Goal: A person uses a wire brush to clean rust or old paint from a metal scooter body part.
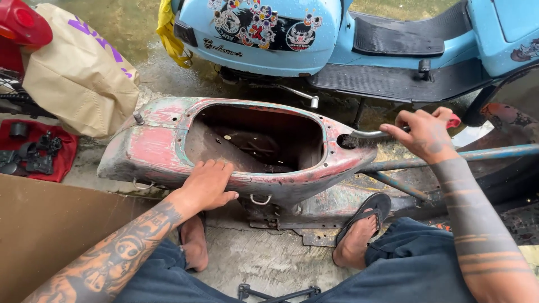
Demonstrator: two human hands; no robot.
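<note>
On wet concrete, left hand point(209, 184) rests open-fingered on the rusty, hollow red frame point(163, 146); right hand point(425, 133) apparently grips a red-handled tool point(377, 133).

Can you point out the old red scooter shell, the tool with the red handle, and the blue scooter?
shell point(151, 148): head view, on its left flank.
tool point(370, 133): head view, on its metal shaft.
blue scooter point(331, 33): head view, on its side panel.
</note>
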